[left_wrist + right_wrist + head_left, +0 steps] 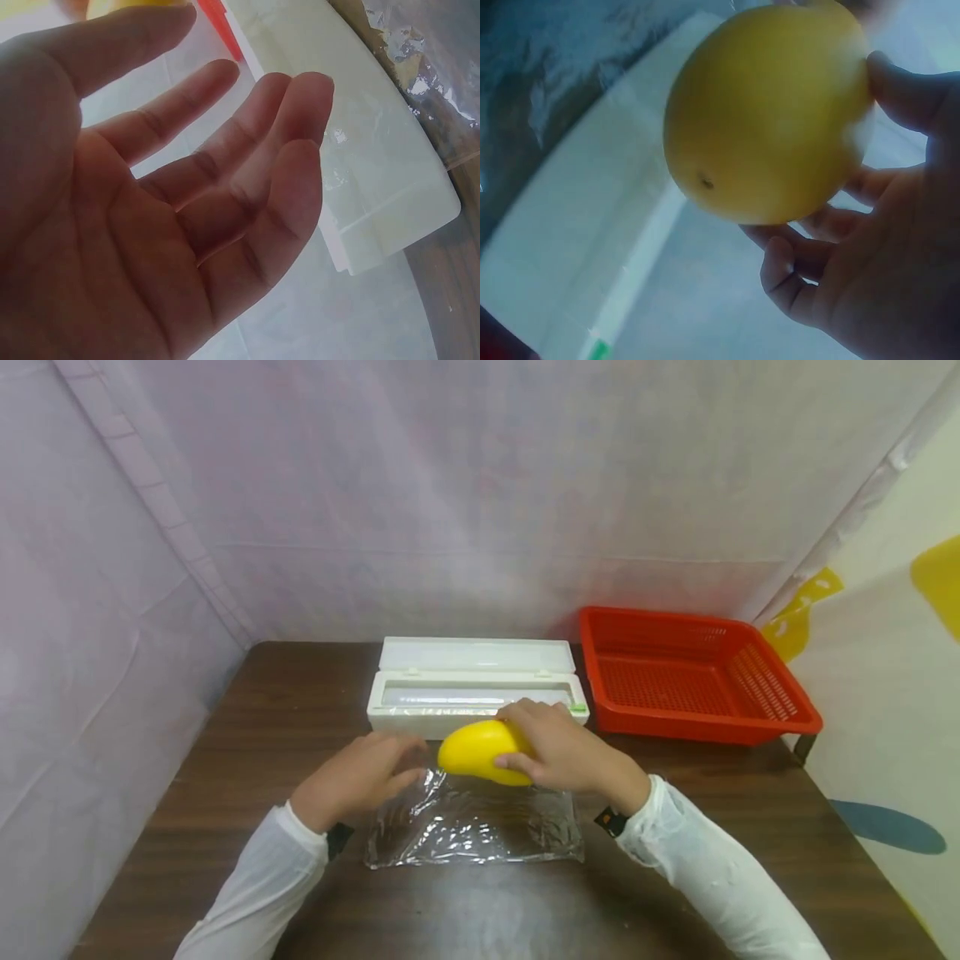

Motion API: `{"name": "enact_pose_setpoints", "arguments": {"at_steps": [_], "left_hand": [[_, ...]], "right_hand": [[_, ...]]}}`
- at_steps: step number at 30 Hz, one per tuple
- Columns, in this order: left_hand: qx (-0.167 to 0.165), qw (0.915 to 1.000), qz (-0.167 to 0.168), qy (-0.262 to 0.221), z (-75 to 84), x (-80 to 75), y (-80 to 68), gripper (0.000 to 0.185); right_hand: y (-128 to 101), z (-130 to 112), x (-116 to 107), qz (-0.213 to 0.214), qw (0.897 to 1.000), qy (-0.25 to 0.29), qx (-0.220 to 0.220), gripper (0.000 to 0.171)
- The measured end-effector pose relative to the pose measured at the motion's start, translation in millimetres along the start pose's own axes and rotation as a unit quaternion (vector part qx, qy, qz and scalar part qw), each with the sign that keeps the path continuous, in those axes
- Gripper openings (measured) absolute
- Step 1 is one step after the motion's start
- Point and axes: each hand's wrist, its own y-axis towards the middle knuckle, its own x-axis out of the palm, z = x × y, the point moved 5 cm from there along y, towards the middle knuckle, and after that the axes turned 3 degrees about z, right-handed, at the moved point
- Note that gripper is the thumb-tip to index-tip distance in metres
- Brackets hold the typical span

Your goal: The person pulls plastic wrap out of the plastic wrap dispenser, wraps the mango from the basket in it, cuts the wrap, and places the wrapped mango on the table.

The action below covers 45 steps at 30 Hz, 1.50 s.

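Note:
A yellow mango (480, 750) is held up by my right hand (558, 747), thumb on the near side and fingers over the far side. The right wrist view shows the mango (769, 120) large, with a small dark spot near its end. My left hand (360, 777) hovers to the left of it, apart from the fruit, fingers loosely bent and palm bare in the left wrist view. Below both hands a sheet of clear plastic wrap (480, 835) lies on the table, its far edge by the white wrap dispenser (420, 724), whose lid stands raised.
At the back right sits a red plastic basket (705, 722) with slotted sides, close beside the dispenser. Brown wood-look tabletop (247, 752) extends around them. White sheeting (480, 510) hangs behind and along the sides.

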Motion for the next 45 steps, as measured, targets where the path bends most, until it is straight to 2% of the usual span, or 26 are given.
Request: {"name": "enact_pose_setpoints", "arguments": {"at_steps": [9,16,23,27,31,37,45], "left_hand": [[-0.002,1.0000,-0.008,-0.002,4.6,8.4,4.9,0.035],[0.004,0.9997,-0.018,-0.018,11.3,17.7,10.6,0.045],[0.001,0.9995,-0.028,-0.017,14.3,29.0,17.5,0.055],[0.002,0.9993,-0.033,-0.019,13.6,34.7,20.2,0.060],[0.008,0.9990,-0.035,-0.026,10.7,39.9,21.6,0.057],[-0.002,0.9974,-0.055,-0.047,5.4,47.7,23.1,0.054],[-0.009,0.9973,-0.069,-0.024,2.8,51.2,24.9,0.070]], "right_hand": [[-5.3,5.1,34.1,-0.034,0.999,0.017,-0.012,0.053],[-4.5,5.9,46.1,-0.057,0.998,0.033,0.013,0.058],[-2.9,11.2,53.7,-0.075,0.996,0.031,0.031,0.057],[-2.3,13.2,56.0,-0.076,0.996,0.040,0.036,0.056],[-1.7,14.5,59.5,-0.075,0.996,0.047,0.031,0.056],[-1.0,16.3,65.3,-0.062,0.996,0.058,0.025,0.054],[-0.9,19.3,68.9,-0.033,0.997,0.067,0.032,0.050]]}}
